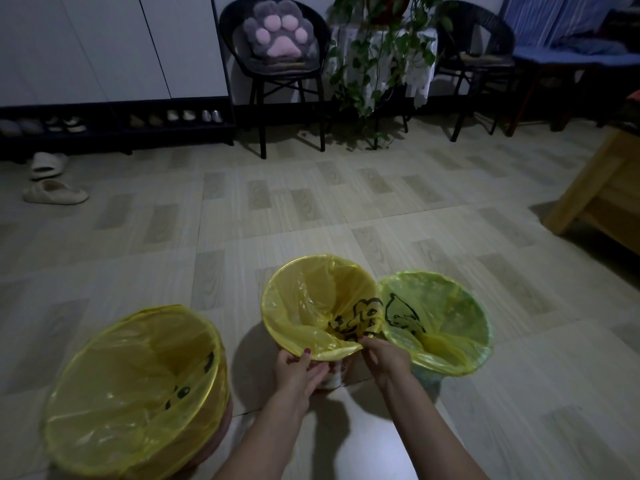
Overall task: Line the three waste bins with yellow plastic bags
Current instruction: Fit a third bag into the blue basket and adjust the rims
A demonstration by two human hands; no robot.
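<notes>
Three bins stand on the tiled floor, each with a yellow plastic bag over its rim. The large left bin [138, 386] is nearest me. The middle bin [311, 299] holds a yellow bag with black print. The green right bin [446, 317] touches it. My left hand [299, 370] pinches the middle bag's folded edge at the near rim. My right hand [384, 358] grips the same bag's edge just to the right, between the middle and right bins.
A wooden table [602, 188] juts in at the right. Two black chairs [277, 64], one with a paw cushion, and a trailing plant [377, 64] line the far wall. White slippers [52, 181] lie at the far left by a shoe rack.
</notes>
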